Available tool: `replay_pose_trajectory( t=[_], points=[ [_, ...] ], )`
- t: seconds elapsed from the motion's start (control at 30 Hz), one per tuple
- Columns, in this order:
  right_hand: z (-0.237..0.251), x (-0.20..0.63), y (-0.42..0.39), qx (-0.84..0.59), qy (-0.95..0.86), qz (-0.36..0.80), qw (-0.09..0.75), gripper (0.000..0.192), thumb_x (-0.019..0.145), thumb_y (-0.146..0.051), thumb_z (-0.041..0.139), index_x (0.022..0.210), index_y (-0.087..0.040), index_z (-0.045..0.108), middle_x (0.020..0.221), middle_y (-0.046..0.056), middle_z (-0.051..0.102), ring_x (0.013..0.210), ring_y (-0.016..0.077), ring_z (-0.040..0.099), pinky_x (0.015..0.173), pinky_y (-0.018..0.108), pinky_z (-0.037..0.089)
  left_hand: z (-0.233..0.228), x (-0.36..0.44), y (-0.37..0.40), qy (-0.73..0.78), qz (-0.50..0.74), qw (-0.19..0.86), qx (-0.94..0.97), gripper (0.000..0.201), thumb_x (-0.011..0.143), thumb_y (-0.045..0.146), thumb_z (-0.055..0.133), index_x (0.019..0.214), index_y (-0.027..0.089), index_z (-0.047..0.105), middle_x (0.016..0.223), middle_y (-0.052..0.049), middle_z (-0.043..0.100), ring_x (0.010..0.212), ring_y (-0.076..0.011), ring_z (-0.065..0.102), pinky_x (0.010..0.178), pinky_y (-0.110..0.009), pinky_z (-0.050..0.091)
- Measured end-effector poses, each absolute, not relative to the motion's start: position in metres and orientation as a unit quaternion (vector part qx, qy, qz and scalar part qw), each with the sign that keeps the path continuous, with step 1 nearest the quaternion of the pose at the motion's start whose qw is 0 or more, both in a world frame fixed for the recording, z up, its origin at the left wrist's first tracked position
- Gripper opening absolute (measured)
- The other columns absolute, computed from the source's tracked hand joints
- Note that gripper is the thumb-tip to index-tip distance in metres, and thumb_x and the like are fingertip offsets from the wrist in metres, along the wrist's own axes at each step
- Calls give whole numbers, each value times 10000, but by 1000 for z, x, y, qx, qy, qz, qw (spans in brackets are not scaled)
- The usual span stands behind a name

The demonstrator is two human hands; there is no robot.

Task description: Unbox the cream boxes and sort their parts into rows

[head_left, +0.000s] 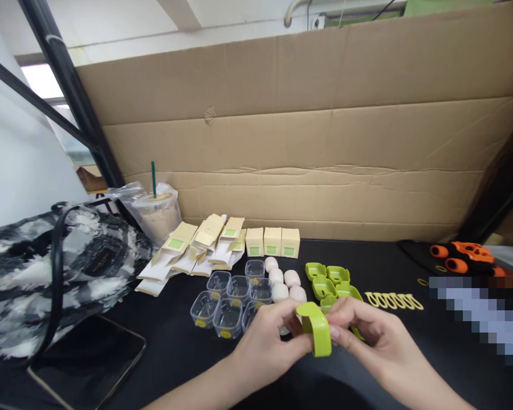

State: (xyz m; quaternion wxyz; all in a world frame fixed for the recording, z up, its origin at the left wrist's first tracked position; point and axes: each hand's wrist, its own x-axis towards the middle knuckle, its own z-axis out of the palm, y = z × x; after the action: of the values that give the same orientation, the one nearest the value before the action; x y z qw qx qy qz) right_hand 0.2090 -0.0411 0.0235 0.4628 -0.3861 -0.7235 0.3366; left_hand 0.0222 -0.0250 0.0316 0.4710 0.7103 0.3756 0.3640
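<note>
Both hands hold one lime-green plastic case [315,327] just above the black table [175,347], near its front edge. My left hand [267,341] pinches its left side with thumb and fingers. My right hand [367,336] grips its right side. Behind the hands lie several more green cases [327,280], a few pale pink egg-shaped sponges [284,283] and a cluster of clear plastic cups [231,299]. A row of yellow loops [394,300] lies to the right of the green cases.
Small cream boxes [272,241] and flat unfolded cartons [196,247] lie at the back. An iced drink [157,213], a patterned bag [47,273] and a tablet [85,361] sit left. A cardboard wall [303,142] stands behind. Orange tools [464,256] lie right.
</note>
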Motion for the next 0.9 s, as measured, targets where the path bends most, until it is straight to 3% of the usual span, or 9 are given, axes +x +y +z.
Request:
replay_pose_trajectory(
  t=[0.07,0.17,0.23,0.3,0.43,0.57,0.67,0.77,0.9],
  points=[
    [24,212,-42,-386,-766,249,451,84,872,-263,556,870,-238,636,795,11,675,735,167,663,650,263,556,32,23,-26,373,375,477,702,152,757,274,624,814,133,621,731,-33,618,670,-149,549,643,-244,434],
    [26,214,-44,-339,-832,31,437,438,794,-251,629,1218,-239,520,1095,92,652,983,240,640,790,332,556,29,26,-29,364,382,495,690,128,775,230,579,858,138,611,761,-36,633,691,-150,569,653,-242,448],
    [29,211,-46,-279,-870,-97,395,542,748,-227,673,1260,-210,497,1116,119,652,991,260,638,811,360,553,27,28,-31,352,369,489,708,122,761,186,561,860,137,612,794,-50,656,723,-164,597,674,-249,465],
    [32,208,-48,-237,-891,-161,351,415,761,-167,646,1168,-189,567,993,100,696,883,234,667,764,338,563,25,29,-33,343,357,482,723,129,727,157,566,844,137,616,928,-87,681,793,-186,628,705,-259,483],
    [38,214,-46,-254,-886,-151,358,142,785,-141,565,921,-174,592,870,85,662,789,200,646,673,297,546,26,28,-31,376,367,490,695,67,690,168,600,749,147,575,1182,-149,629,818,-197,661,726,-274,498],
    [48,237,-18,-395,-836,-80,371,49,787,-199,539,774,-217,495,973,80,585,880,205,610,725,322,512,31,25,-29,393,401,433,705,58,706,167,584,721,173,528,1054,-115,687,759,-165,643,707,-259,483],
    [54,248,24,-524,-793,-5,312,206,810,-324,557,652,-223,471,904,39,577,877,193,607,791,332,495,32,26,-31,369,394,423,728,62,695,157,575,708,174,516,913,-91,704,665,-142,611,631,-243,474],
    [50,245,67,-582,-774,12,248,251,838,-399,587,699,-190,577,868,33,608,778,173,614,748,350,507,30,28,-33,351,384,438,734,51,695,170,575,713,164,527,860,-94,693,642,-141,602,603,-244,471],
    [35,230,99,-632,-756,38,164,244,908,-353,550,1054,-163,598,1039,48,631,854,171,625,744,363,525,27,29,-33,351,376,444,734,53,701,190,573,720,157,536,841,-97,685,627,-140,589,598,-250,467]
  ],
)
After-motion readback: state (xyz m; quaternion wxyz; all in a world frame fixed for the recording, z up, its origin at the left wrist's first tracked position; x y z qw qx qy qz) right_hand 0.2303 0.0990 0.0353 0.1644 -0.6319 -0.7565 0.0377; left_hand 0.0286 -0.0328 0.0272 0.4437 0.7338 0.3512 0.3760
